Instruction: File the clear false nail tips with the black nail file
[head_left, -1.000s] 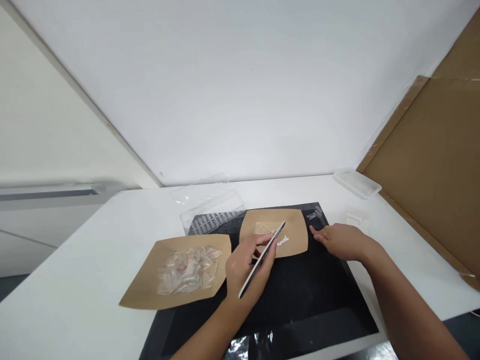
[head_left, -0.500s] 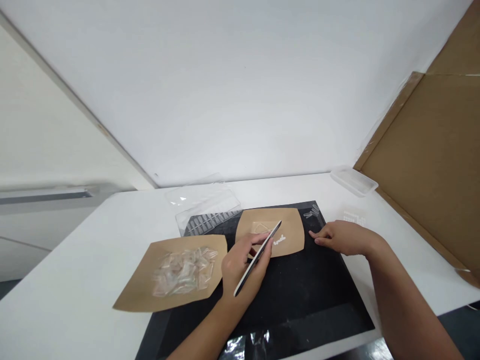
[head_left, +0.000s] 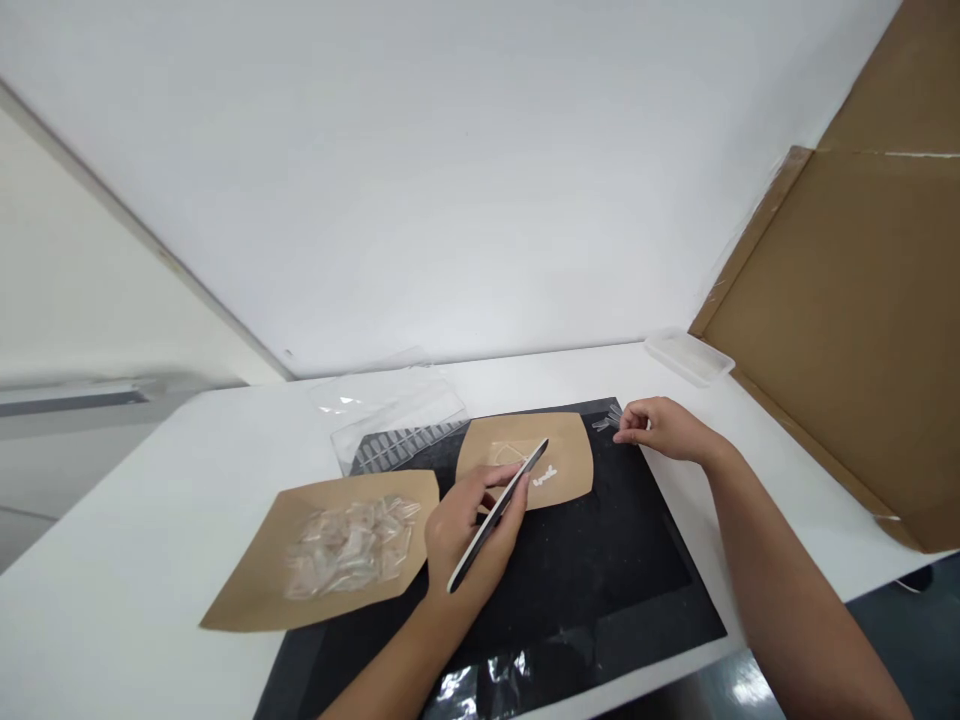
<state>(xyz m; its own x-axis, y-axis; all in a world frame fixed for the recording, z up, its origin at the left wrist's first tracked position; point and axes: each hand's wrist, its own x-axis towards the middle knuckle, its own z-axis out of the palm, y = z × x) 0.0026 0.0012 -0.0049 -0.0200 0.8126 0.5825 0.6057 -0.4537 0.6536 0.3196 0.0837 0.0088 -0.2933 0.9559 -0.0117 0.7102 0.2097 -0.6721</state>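
Observation:
My left hand (head_left: 469, 525) is closed around a long thin nail file (head_left: 501, 512) that slants up over a small brown paper tray (head_left: 570, 455) holding a few clear and white bits. My right hand (head_left: 664, 428) reaches to the far right corner of the black mat (head_left: 600, 580), its fingertips pinched at a small cluster of clear nail tips (head_left: 606, 422). Whether it grips one of them I cannot make out. A larger brown paper tray (head_left: 255, 585) on the left holds a heap of several clear nail tips (head_left: 349, 545).
A clear plastic box with rows of tips (head_left: 401, 425) stands behind the trays. A shallow clear tray (head_left: 688, 356) sits at the back right by a large cardboard sheet (head_left: 855, 320) leaning on the wall. The white table's (head_left: 112, 560) front edge is near.
My right hand has moved from the mat's right side away toward the far corner and pinched at the clear tips. The left hand keeps the file in place; the view has shifted slightly.

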